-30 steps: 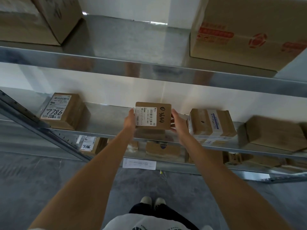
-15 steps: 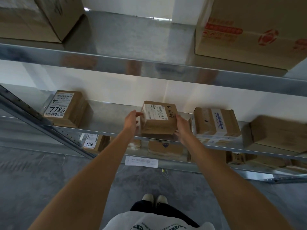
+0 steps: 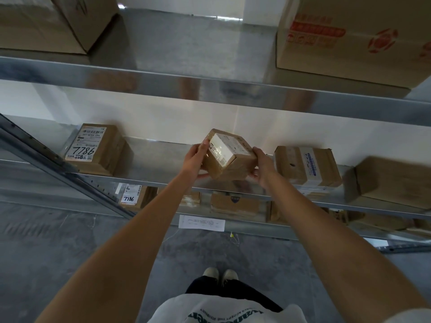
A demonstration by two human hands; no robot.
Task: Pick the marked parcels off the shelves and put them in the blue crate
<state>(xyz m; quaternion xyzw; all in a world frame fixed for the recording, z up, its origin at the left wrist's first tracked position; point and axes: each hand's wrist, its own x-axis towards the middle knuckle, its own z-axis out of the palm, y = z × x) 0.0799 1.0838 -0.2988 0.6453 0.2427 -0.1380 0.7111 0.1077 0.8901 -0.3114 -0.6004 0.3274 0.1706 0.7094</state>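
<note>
— Where is the parcel (image 3: 229,155) right now?

— Tilted over the front edge of the middle shelf (image 3: 149,157), about midway along it, held between both hands. The left hand (image 3: 194,159) grips its left side, the right hand (image 3: 262,166) curls round the right and under.

— Will it handle easily?

— Probably: a small stiff taped carton, likely light. The tape looks slick, so hold opposite faces with fingers beneath. The blue crate isn't visible.

Single head-worn wide-angle view, facing forward and down, close to the middle shelf (image 3: 163,180), floor (image 3: 46,252) and shoes (image 3: 220,275) below
</note>
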